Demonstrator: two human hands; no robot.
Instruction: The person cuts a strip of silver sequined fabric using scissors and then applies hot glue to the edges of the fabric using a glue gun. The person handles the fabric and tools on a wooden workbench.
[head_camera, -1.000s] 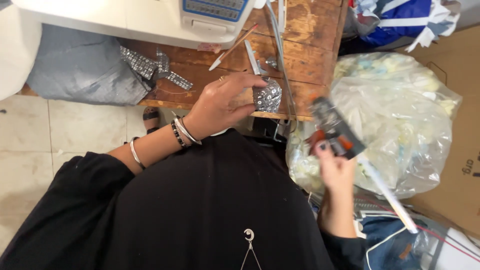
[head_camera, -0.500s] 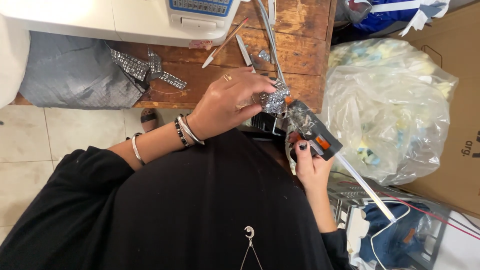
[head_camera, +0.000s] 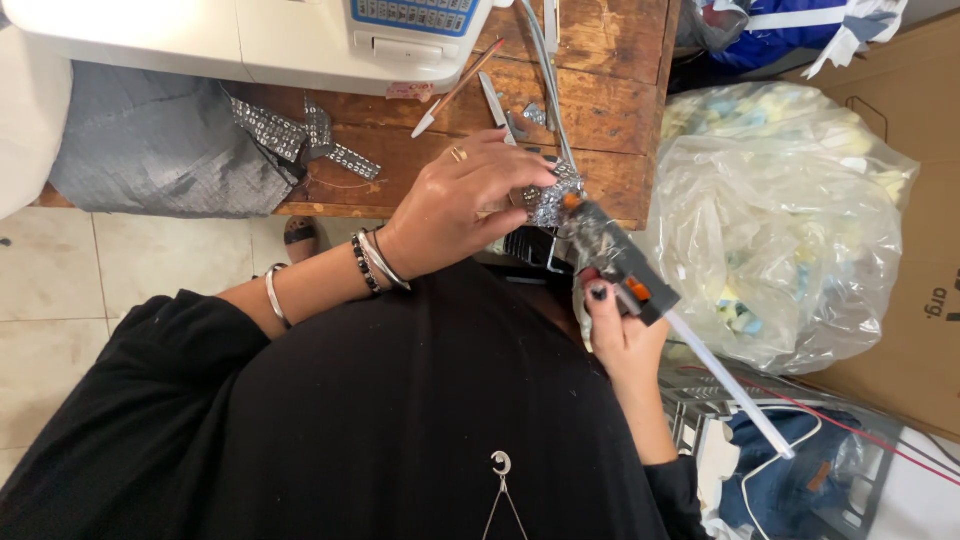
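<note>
The left hand (head_camera: 470, 205) is closed around a small sparkling silver piece (head_camera: 552, 200) and holds it just over the near edge of the wooden counter (head_camera: 610, 110). The right hand (head_camera: 615, 325) grips a dark glue gun (head_camera: 615, 255) with its fingers wrapped on the handle; the nozzle touches the silver piece. It seems the gluing step is now in hand. The next move, I think, needs a steady squeeze and fingers kept away from the hot tip. A sewing machine (head_camera: 300, 35) stands far left, a plastic bag (head_camera: 790, 230) at right.
</note>
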